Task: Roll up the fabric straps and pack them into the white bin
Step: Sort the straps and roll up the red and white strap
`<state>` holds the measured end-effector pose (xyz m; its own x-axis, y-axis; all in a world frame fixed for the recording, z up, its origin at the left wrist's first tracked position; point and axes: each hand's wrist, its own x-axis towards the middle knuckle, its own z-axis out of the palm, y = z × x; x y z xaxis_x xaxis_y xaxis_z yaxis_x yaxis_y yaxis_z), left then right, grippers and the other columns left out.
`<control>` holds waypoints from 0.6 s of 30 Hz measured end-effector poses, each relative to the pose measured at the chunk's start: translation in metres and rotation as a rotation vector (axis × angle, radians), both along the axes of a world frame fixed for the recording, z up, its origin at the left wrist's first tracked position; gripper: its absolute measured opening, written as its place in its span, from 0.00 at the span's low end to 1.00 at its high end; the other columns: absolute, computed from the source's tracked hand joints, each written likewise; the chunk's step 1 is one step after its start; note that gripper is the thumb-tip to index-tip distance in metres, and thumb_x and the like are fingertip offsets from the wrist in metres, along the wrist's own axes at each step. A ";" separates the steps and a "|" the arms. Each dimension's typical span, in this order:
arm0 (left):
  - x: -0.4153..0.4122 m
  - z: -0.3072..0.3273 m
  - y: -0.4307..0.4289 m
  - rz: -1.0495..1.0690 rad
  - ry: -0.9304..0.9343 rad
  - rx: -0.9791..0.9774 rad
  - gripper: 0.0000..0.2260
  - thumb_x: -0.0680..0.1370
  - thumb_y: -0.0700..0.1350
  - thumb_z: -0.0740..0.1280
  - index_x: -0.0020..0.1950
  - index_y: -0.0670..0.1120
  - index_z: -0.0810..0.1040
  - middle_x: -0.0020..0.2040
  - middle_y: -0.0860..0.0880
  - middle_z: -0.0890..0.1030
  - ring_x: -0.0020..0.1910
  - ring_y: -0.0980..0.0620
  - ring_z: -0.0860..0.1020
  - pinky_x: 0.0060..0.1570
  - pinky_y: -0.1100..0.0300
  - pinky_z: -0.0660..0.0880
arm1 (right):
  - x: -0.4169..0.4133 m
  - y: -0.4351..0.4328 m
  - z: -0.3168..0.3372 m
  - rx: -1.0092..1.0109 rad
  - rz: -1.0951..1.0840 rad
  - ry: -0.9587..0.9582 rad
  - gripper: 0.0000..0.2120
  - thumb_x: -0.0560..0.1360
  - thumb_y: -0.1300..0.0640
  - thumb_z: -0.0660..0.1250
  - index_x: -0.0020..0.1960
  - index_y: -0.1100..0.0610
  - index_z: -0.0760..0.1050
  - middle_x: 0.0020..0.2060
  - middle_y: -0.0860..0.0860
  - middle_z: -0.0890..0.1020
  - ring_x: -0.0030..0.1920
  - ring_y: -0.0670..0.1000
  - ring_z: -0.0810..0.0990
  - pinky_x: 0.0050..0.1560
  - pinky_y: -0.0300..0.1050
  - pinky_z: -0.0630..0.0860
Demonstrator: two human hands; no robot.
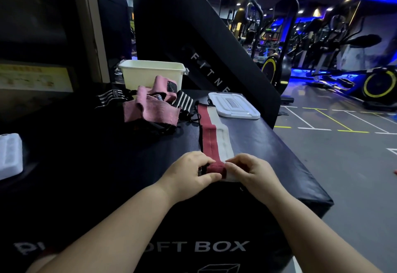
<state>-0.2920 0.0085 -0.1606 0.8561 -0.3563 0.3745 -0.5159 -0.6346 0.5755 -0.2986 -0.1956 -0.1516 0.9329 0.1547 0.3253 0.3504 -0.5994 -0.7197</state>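
A long red, white and black strap (pixel 211 135) lies stretched out on the black soft box (pixel 107 154), running away from me. Its near end is curled into a small roll between both hands. My left hand (pixel 191 173) pinches the roll's left side and my right hand (pixel 250 170) pinches its right side. The white bin (pixel 150 73) stands open at the back of the box. In front of it lie a heap of pink straps (pixel 150 107) and black-and-white striped straps (pixel 184 101).
The bin's white lid (pixel 234 105) lies flat at the back right, beside the strap's far end. Another white lid or tray (pixel 9 156) sits at the left edge. A black fitness machine (pixel 204 43) rises behind. The box's right edge drops to the gym floor.
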 end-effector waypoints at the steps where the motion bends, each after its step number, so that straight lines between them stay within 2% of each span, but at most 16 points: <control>1: 0.001 0.000 -0.001 -0.006 0.001 -0.009 0.19 0.71 0.60 0.66 0.54 0.51 0.82 0.47 0.57 0.78 0.50 0.57 0.75 0.55 0.60 0.73 | 0.001 0.001 0.001 -0.006 -0.012 -0.004 0.04 0.74 0.49 0.71 0.40 0.43 0.80 0.40 0.45 0.82 0.41 0.40 0.79 0.42 0.33 0.72; 4: 0.002 0.001 -0.003 0.002 0.031 -0.065 0.13 0.74 0.57 0.69 0.50 0.49 0.83 0.47 0.55 0.75 0.47 0.56 0.75 0.51 0.60 0.73 | 0.003 0.003 0.003 -0.013 -0.031 -0.031 0.03 0.73 0.47 0.71 0.41 0.40 0.79 0.44 0.44 0.79 0.43 0.38 0.77 0.42 0.27 0.69; 6: 0.002 0.002 -0.004 0.033 0.070 -0.089 0.11 0.76 0.53 0.69 0.50 0.47 0.83 0.47 0.55 0.73 0.44 0.56 0.74 0.49 0.61 0.72 | 0.002 0.003 0.002 -0.011 0.019 -0.051 0.05 0.72 0.46 0.73 0.45 0.37 0.78 0.47 0.43 0.79 0.47 0.39 0.78 0.44 0.28 0.70; 8: 0.003 0.002 -0.004 0.046 0.102 -0.084 0.10 0.78 0.53 0.68 0.50 0.47 0.83 0.46 0.55 0.73 0.43 0.57 0.74 0.48 0.62 0.71 | -0.001 0.000 0.000 -0.028 0.079 -0.050 0.12 0.68 0.43 0.74 0.49 0.35 0.76 0.49 0.42 0.79 0.51 0.41 0.78 0.46 0.30 0.71; 11: 0.007 0.004 -0.004 0.047 0.140 -0.056 0.09 0.79 0.54 0.66 0.44 0.51 0.79 0.42 0.56 0.73 0.46 0.55 0.74 0.50 0.60 0.71 | 0.003 -0.003 0.001 -0.080 0.109 -0.042 0.15 0.70 0.49 0.75 0.51 0.34 0.75 0.50 0.41 0.79 0.53 0.41 0.77 0.47 0.32 0.71; 13: 0.008 0.006 -0.005 0.079 0.172 -0.035 0.10 0.79 0.55 0.64 0.41 0.53 0.76 0.42 0.54 0.74 0.47 0.53 0.75 0.50 0.57 0.72 | 0.005 -0.002 0.002 -0.086 0.097 -0.035 0.15 0.72 0.52 0.75 0.49 0.34 0.75 0.49 0.42 0.80 0.52 0.40 0.77 0.46 0.32 0.71; 18: 0.008 0.009 -0.007 0.152 0.222 0.007 0.20 0.80 0.59 0.59 0.39 0.46 0.75 0.38 0.53 0.73 0.43 0.49 0.76 0.42 0.55 0.70 | 0.008 0.002 0.000 -0.020 0.061 0.031 0.08 0.74 0.52 0.72 0.45 0.39 0.77 0.39 0.42 0.82 0.40 0.38 0.77 0.42 0.32 0.70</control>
